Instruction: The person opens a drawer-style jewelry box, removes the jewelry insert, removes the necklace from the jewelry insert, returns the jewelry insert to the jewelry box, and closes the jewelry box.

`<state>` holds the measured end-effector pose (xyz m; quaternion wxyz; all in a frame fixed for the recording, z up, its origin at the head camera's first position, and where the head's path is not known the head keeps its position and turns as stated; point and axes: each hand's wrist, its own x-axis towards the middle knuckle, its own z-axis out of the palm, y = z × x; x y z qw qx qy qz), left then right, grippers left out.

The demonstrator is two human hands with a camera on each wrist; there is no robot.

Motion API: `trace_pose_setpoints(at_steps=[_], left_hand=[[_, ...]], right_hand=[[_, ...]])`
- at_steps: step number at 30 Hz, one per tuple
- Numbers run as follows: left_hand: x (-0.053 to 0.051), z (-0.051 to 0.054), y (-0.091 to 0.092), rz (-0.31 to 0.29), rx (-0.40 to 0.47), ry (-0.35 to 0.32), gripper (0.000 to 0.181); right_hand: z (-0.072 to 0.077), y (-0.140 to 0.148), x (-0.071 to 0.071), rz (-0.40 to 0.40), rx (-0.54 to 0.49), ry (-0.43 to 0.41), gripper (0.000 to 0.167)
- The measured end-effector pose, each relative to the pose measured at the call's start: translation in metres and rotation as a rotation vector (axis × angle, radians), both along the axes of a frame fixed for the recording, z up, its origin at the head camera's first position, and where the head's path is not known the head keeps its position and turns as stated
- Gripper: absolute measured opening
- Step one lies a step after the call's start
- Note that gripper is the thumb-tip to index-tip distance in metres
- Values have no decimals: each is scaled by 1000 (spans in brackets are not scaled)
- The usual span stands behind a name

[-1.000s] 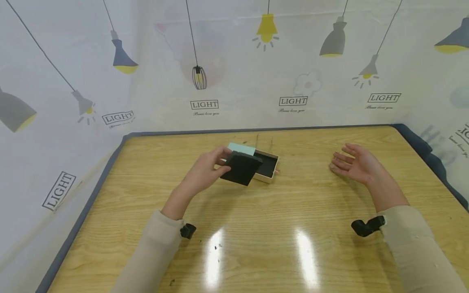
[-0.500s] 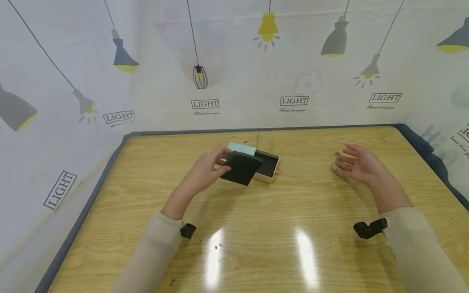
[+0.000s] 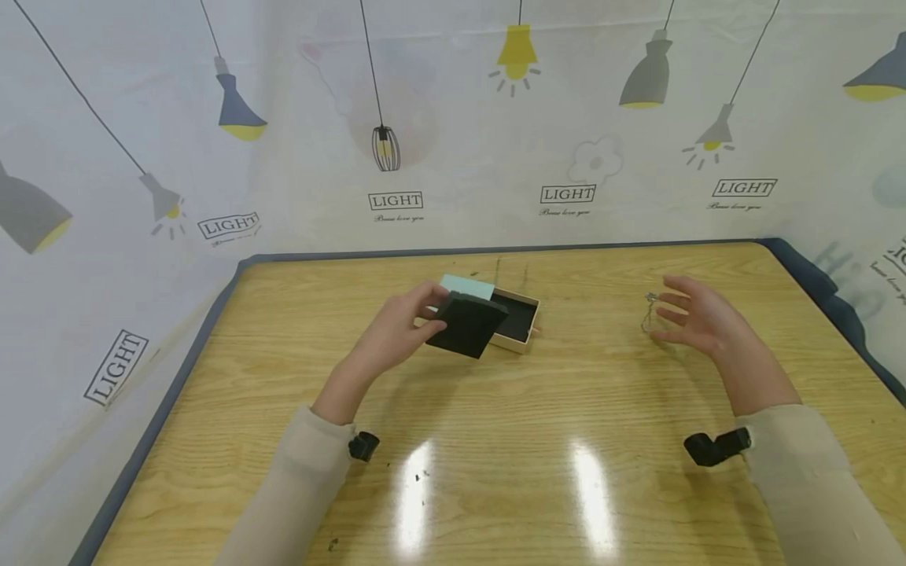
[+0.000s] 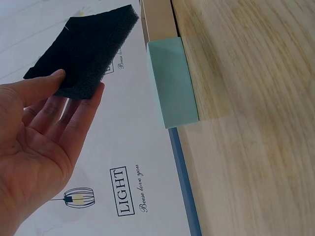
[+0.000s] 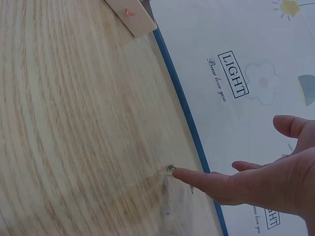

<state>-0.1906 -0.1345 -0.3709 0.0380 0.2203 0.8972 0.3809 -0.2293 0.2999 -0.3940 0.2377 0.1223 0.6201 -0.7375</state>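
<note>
My left hand (image 3: 396,330) pinches a thin square black foam pad (image 4: 88,49) between thumb and fingers, holding it tilted above the table. Just behind the pad sits a small drawer box, its mint-green sleeve (image 3: 469,286) partly hidden by the pad. The cream drawer (image 3: 511,344) is pulled out to the right, with black lining inside. To the right, my right hand (image 3: 697,318) hovers palm inward with relaxed, spread fingers and nothing gripped. Beside its fingertips lies a fine silvery chain (image 3: 647,314) with a small ornament at its far end; whether a finger touches it I cannot tell.
The wooden table (image 3: 538,417) has a dark blue edge (image 3: 425,255) along its back. Behind it hangs a white sheet (image 3: 481,157) printed with lamps. A small pink ribbon tab (image 5: 129,12) sticks out of the drawer's end.
My right hand's fingers have drawn slightly right and spread, bringing the silvery chain into view beside them. The left hand and the foam pad have stayed in place.
</note>
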Motion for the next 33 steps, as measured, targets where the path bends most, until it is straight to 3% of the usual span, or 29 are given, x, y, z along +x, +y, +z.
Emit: trace_pose_setpoints(at_steps=[22, 33], left_hand=[[1, -1, 0, 0, 1, 10, 34], [2, 0, 1, 14, 18, -12, 36]], right_hand=[[16, -34, 4, 91, 76, 105, 82], [15, -49, 5, 164, 110, 201, 77]])
